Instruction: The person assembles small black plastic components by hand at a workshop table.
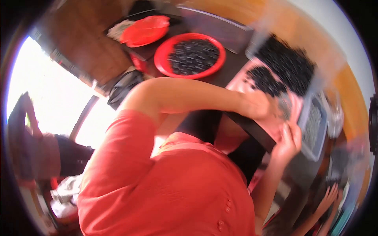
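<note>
My left hand (258, 105) reaches across from the left over a pink surface (237, 81), next to a heap of small black parts (265, 80). Motion smears its fingers, so its grip cannot be read. Opposite it, my right hand (288, 141) is closed, thumb and fingertips pinched together near the pink surface's near right side. Whatever lies in that pinch is too small or blurred to name. Between the two hands is a blurred greyish patch (283, 104). Beyond the heap, a clear bin holds many more black parts (289, 65).
A red round tray (159, 59) of black pieces stands at the far left, beside a red dish (145, 32) and a clear box (214, 27). Rightward are a grey tray (315, 153) of small grey parts and a clear bag (336, 114). Another person's hands (328, 198) show lower right.
</note>
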### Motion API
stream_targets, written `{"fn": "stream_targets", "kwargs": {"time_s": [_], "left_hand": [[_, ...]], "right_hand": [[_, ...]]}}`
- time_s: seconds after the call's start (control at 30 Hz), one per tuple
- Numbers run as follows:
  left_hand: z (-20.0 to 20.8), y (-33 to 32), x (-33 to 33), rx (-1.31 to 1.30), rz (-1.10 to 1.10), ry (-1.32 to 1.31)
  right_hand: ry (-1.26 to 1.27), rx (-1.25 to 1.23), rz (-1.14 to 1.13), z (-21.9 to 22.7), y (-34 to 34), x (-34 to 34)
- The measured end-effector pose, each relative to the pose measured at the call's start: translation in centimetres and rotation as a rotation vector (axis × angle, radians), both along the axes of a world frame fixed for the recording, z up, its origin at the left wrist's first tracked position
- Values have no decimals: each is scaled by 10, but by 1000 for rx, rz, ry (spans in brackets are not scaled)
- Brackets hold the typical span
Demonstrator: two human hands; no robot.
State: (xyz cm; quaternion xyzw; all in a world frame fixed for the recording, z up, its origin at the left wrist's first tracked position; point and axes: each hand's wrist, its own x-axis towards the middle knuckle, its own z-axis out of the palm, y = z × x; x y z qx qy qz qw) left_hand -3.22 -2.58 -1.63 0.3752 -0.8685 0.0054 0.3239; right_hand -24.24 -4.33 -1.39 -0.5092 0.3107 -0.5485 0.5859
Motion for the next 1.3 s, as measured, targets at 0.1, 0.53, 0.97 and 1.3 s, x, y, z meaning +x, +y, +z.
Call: {"fn": "stream_targets", "kwargs": {"time_s": [0.1,0.53,0.97,1.3], "left_hand": [[-2,-1,-11,-283,160,-276],[21,49,-26,743,128,1508],[12,50,57,-24,666,336],[21,14,79,157,653,-423]], "right_hand": [[20,-49,-8,-1,2,-9],[91,-103,265,10,2,42],[280,-138,215,10,4,48],[234,-121,236,-3,-6,43]]}}
